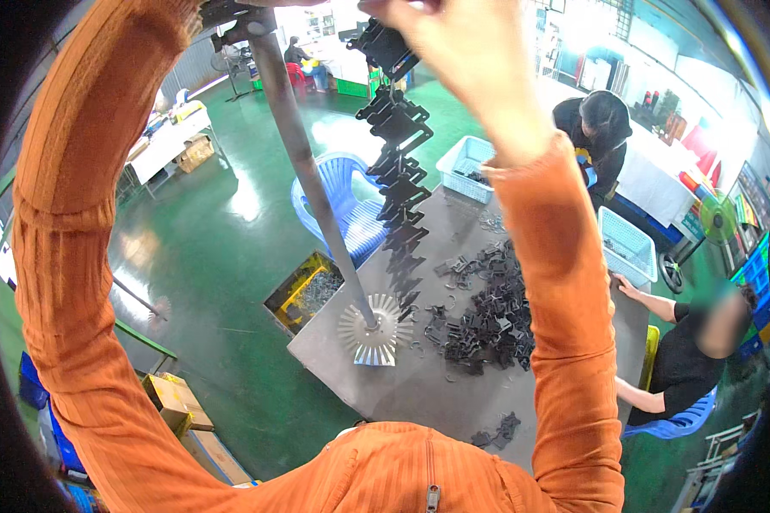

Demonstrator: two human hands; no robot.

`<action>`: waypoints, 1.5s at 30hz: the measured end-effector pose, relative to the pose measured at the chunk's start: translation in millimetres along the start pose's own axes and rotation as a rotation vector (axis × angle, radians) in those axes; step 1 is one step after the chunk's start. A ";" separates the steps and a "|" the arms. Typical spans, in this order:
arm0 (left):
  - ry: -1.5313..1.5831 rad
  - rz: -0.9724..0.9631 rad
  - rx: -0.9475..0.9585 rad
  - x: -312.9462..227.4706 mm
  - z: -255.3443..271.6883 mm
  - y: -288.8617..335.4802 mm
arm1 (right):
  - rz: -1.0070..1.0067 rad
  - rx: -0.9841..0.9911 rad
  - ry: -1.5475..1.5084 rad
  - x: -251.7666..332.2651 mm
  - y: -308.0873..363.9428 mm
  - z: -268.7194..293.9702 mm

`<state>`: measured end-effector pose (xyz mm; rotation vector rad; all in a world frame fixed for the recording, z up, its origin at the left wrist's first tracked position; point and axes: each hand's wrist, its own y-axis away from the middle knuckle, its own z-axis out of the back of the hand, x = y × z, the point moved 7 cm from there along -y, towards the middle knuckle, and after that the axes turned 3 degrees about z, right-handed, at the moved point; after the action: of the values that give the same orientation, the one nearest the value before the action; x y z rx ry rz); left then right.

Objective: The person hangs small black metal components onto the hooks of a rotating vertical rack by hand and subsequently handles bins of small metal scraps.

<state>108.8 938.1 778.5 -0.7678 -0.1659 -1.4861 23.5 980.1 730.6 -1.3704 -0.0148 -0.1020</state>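
Both my arms, in orange ribbed sleeves, reach up to the top edge. Of my left hand (284, 2) only a sliver shows, beside the top of an upright grey metal pole (295, 128); its fingers are hidden. My right hand (458, 51) is bent at the top edge with its fingers drawn together, partly cut off, so what they hold cannot be made out. Just below those fingertips hangs a long string of linked black brackets (398, 184), coming down towards the table. The pole stands on a slotted metal base plate (372, 346).
Loose black brackets (488, 312) lie heaped on the grey table (419, 389). Light-blue baskets (466, 162) stand at its far and right sides. A blue chair (342, 197) and yellow crate (304, 295) are left of it. One person (697, 359) sits right; another (595, 137) is beyond.
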 end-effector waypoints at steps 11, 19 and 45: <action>0.165 -0.098 -0.199 25.0 -11.9 12.3 | -0.298 0.173 0.074 -137.8 30.3 62.2; 0.100 -0.051 -0.112 41.6 -19.5 -3.5 | -0.157 0.146 0.204 -88.8 11.5 41.5; 0.086 0.121 0.031 8.5 -6.6 -3.6 | 0.028 0.025 0.003 -20.2 1.6 9.5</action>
<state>104.2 927.8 779.5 -0.6763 -0.0754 -1.3955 4.0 991.0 729.5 -1.3450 0.0055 -0.0799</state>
